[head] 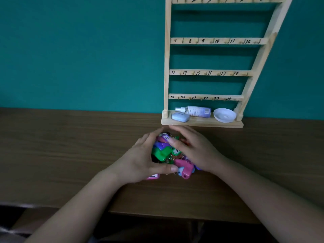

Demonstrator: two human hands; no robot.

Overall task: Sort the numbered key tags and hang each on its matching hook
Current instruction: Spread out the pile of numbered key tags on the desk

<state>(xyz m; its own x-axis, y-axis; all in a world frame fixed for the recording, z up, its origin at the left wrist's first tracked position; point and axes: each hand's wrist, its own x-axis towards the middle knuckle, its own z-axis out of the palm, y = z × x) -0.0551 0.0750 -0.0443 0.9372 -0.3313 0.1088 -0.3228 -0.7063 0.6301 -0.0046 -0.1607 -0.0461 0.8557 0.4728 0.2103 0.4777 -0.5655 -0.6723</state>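
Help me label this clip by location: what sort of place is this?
Probably an indoor desk or key-sorting station, perhaps staged: a wooden table against a teal wall, a wooden rack with hooks numbered to 24, and a pile of coloured key tags.

A spray bottle [196, 111] lay on its side just behind a pale blue case [180, 117], a white bowl [224, 115] near them, above a brown table [70, 146], before a teal wall [78, 50].

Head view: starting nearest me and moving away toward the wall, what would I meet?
The pile of key tags → rack's base shelf → rail 19-24 → rail 13-18 → rail 7-12 → top rail.
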